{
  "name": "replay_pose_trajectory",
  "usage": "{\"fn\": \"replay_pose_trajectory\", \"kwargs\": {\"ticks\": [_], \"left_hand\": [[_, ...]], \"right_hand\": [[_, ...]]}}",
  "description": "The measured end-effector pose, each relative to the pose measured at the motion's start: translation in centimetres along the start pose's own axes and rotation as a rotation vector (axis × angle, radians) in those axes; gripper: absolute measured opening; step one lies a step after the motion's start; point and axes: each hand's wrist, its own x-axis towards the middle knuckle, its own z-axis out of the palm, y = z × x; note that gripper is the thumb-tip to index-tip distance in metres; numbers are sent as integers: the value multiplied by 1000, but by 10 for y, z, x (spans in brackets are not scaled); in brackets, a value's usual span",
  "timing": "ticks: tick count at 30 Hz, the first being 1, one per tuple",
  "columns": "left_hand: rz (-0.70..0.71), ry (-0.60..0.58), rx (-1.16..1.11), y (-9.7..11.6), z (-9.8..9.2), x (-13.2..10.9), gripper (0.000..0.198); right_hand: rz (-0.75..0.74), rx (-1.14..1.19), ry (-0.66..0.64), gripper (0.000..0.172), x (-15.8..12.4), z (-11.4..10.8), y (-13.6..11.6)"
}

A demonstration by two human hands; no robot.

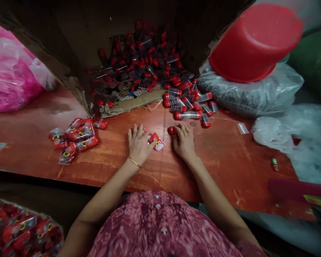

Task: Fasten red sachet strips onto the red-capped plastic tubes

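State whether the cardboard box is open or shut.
Open: the cardboard box gapes at the near side, with red-capped tubes heaped visibly inside.

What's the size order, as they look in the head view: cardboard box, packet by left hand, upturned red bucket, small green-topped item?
1. Cardboard box, cut off by the frame
2. Upturned red bucket
3. Packet by the left hand, partly covered
4. Small green-topped item
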Motion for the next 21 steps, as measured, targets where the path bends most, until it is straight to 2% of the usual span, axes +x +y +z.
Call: {"fn": "replay_pose_trajectory", "kwargs": {"ticks": [2, 4, 9, 12, 14, 17, 21], "left_hand": [[13, -34, 99, -4, 2, 6, 12], [8, -37, 101, -7, 1, 8, 5], [-26, -43, -128, -9, -12, 9, 10], [8, -90, -239, -9, -25, 13, 13], [12, -113, -272, -10, -32, 17, 15], [0, -97, -278, -15, -34, 21, 14], [-52, -43, -381, -23, -28, 24, 9]], "right_hand": [[25, 40, 38, 35, -11, -3, -3], [39, 109, 64, 33, -18, -8, -11], [123, 502, 93, 29, -16, -19, -44], [227, 795, 38, 33, -4, -19, -63], [267, 905, -12, 25, 5, -16, -71], [246, 886, -50, 25, 14, -11, -78], [241, 835, -74, 30, 16, 0, -82]]}}
